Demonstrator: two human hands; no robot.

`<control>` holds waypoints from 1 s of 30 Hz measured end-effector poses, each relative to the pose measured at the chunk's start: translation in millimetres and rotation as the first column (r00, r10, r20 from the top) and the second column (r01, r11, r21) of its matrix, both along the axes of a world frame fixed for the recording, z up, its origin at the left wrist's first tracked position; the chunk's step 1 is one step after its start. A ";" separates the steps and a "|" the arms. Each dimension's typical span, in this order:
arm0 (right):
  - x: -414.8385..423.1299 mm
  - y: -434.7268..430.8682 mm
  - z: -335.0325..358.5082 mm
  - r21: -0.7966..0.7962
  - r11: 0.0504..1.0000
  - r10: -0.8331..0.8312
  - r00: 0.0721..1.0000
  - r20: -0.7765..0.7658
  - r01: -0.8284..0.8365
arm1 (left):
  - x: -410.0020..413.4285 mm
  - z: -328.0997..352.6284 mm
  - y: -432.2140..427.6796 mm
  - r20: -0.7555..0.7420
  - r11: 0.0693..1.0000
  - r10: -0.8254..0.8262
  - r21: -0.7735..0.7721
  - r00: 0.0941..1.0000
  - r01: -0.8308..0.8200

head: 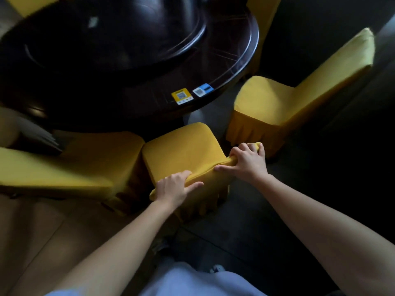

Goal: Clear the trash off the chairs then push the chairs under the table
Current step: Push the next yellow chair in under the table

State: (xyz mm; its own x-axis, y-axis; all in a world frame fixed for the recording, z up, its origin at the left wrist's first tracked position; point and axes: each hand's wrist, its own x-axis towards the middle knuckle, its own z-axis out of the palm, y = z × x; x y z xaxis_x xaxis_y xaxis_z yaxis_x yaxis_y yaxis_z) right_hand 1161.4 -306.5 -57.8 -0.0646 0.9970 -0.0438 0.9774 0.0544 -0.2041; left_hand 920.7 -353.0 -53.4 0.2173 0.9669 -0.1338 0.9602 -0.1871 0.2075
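A yellow-covered chair stands right in front of me, its seat facing the dark round table. My left hand grips the left end of its backrest top. My right hand grips the right end. The front of its seat reaches the table's edge, and the seat has nothing on it. A second yellow chair sits close on the left, touching the first. A third yellow chair stands apart on the right, turned away from the table. I see no trash on the visible seats.
A dark glass turntable covers the table's middle. Two QR stickers lie near its front edge. A pale folded thing rests at the table's left edge. More yellow chairs stand at the far side. Dark floor lies on the right.
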 end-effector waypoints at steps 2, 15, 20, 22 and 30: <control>-6.2 1.5 -1.3 0.016 1.000 -0.003 1.000 0.020 0.003 | -7.3 0.3 9.0 -0.014 0.999 -0.044 -0.006 0.999 0.044; -5.4 14.1 -4.3 0.030 0.997 0.070 0.998 -0.003 -0.070 | -28.1 -5.7 34.8 0.034 0.985 -0.175 0.014 0.984 0.175; -15.4 40.0 -2.9 -0.011 0.996 0.083 0.995 -0.046 -0.084 | -39.7 -6.2 67.4 0.016 0.990 -0.124 0.070 0.992 0.122; -12.7 56.1 -0.1 -0.036 0.994 0.097 0.994 -0.059 -0.099 | -35.3 -8.9 77.2 0.007 0.991 -0.106 0.086 0.994 0.105; -1.3 126.3 8.1 -0.156 0.979 0.119 0.989 -0.084 -0.131 | -17.6 -13.2 124.0 -0.007 0.992 -0.060 0.111 0.998 0.060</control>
State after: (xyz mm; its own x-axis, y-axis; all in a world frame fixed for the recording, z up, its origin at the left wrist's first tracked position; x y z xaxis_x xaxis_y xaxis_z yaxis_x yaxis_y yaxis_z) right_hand 1160.1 -180.2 -49.7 -0.1970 0.9612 -0.1933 0.9471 0.1356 -0.2910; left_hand 903.1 -229.0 -66.6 0.2751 0.9610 -0.0276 0.9472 -0.2661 0.1789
